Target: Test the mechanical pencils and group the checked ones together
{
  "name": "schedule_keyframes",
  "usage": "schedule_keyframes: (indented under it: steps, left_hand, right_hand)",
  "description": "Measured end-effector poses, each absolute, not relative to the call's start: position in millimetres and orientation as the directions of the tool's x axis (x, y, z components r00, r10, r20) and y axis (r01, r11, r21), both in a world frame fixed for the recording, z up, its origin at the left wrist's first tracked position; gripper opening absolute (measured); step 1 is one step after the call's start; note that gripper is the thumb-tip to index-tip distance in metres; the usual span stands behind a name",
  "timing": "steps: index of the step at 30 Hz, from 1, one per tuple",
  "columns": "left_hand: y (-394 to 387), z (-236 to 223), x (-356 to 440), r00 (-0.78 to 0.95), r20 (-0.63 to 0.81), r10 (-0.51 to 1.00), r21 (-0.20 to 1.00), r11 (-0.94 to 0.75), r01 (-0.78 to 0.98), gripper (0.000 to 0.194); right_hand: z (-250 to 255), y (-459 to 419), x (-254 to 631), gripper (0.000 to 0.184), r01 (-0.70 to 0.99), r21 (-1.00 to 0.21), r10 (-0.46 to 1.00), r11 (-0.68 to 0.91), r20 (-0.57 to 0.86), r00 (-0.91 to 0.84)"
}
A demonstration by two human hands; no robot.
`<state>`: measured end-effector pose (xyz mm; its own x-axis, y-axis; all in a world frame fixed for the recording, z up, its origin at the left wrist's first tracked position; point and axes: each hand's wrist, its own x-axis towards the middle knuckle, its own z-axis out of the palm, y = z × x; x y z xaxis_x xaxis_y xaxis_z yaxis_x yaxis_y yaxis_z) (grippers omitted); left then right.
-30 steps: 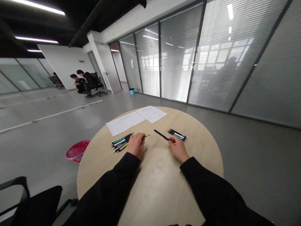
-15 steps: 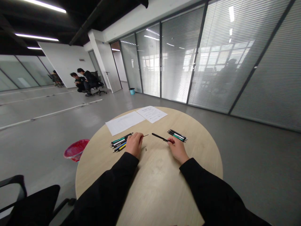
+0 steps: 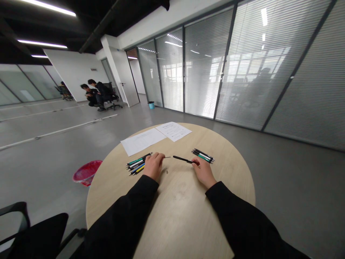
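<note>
My left hand [image 3: 153, 165] is closed in a pinch on a thin dark rod [image 3: 167, 157], which sticks out to the right from its fingertips. My right hand [image 3: 203, 171] grips a slim black pen [image 3: 182, 159] near its right end. The pen's free end points left at the rod, with a small gap between the two tips. Beside and partly under my left hand lies a row of several pens [image 3: 134, 165], black, green, white, blue and yellow. Just beyond my right hand rests a second group of pens [image 3: 203, 155], black, white and green.
Two printed paper sheets [image 3: 144, 141] lie at the far side of the round wooden table [image 3: 183, 216]. A tiny grey bit [image 3: 167, 172] is near my left hand. On the floor are a red basin [image 3: 86, 174] and a black chair [image 3: 40, 233]. Two people [image 3: 98, 94] sit far back.
The pen's free end has dipped slightly and shifted a little left. The rod has lowered slightly at its tip. Both hands keep their grips.
</note>
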<state>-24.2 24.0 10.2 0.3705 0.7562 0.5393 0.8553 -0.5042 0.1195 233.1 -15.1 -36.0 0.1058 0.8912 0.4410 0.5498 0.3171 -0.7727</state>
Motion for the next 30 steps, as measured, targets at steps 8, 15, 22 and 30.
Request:
schedule_keyframes:
  steps: [8,15,22,30]
  left_hand:
    - [19,10,-21,0.407,0.521,0.750,0.117,-0.535,0.837,0.024]
    - [13,7,-13,0.466,0.486,0.739,0.118,-0.584,0.803,0.021]
    - [13,4,-10,0.505,0.487,0.713,0.112,-0.624,0.773,0.020]
    - [13,5,-15,0.463,0.531,0.710,0.140,-0.612,0.778,0.026]
  right_hand:
    - [-39,-14,232,0.015,0.583,-0.751,0.902,0.310,0.427,0.069]
    - [-38,-17,228,0.020,0.583,-0.743,0.919,0.328,0.395,-0.014]
    - [-33,-22,226,0.015,0.643,-0.673,0.912,0.366,0.396,-0.104]
    - [-33,-19,228,0.014,0.609,-0.694,0.903,0.383,0.421,-0.088]
